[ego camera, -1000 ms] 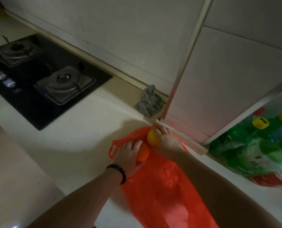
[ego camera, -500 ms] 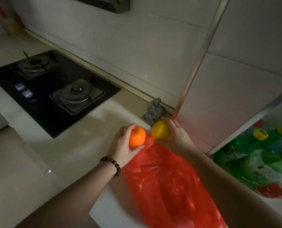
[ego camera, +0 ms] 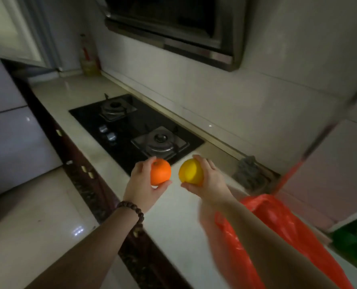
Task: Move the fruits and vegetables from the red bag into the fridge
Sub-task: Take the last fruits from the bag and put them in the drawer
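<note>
My left hand [ego camera: 141, 187] grips an orange fruit [ego camera: 160, 171] above the counter's front part. Close beside it, my right hand [ego camera: 210, 181] holds a yellow fruit [ego camera: 189, 171], the two fruits a little apart. The red plastic bag [ego camera: 277, 228] lies on the counter at the lower right, partly hidden under my right forearm. What is inside the bag cannot be seen. A pale glossy appliance front [ego camera: 10, 130], possibly the fridge, stands at the far left with its doors closed.
A black gas hob [ego camera: 131, 130] with two burners sits on the pale counter [ego camera: 77, 94] beyond my hands. A range hood [ego camera: 173, 28] hangs above it. A grey cloth [ego camera: 248, 173] lies by the wall. Green bottles [ego camera: 355, 236] show at the right edge.
Both hands lifted the fruits out of the red bag and carried them left, away from it. The view swung left, bringing the hood and the pale appliance into sight.
</note>
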Available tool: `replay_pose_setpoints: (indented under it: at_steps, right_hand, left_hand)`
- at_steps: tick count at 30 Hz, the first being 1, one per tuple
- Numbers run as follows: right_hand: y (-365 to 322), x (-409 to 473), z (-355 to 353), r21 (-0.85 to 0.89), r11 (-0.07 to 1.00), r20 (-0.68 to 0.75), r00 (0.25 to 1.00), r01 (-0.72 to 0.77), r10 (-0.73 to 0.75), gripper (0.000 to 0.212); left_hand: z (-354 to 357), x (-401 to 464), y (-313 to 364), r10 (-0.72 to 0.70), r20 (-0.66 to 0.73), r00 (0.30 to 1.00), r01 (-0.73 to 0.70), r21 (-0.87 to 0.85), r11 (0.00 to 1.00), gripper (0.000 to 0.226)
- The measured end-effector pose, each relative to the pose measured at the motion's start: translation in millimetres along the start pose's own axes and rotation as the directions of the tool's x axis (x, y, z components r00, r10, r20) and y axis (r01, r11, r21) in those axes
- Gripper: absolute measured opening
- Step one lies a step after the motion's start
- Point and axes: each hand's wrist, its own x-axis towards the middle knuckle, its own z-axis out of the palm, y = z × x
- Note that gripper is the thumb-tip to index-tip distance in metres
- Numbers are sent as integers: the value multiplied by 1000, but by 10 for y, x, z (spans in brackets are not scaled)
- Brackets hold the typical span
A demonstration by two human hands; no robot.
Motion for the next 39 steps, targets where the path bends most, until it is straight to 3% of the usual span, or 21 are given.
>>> replay_pose_setpoints:
  at_steps: [9,16,27,39]
  right_hand:
    - [-2083,630,1493,163,958,120,960,234,-255,90]
    - [-3429,1166,2356,250,879,147,882,406,-449,91]
    - [-4663,2809,3455,310,755,167,748,578,-642,89]
    - [-5648,4841,3956,355,649,146,645,673,-750,83]
  left_hand:
    - [-2145,-189,-1458,-131,-261,957,157,83,984,78]
    - [-3462,-137,-2228,-206,-487,849,283,90,955,76]
    - [-4565,919,-3367,-247,-656,713,446,152,882,76]
    - [-5480,2627,-4131,-223,-708,670,461,161,872,73]
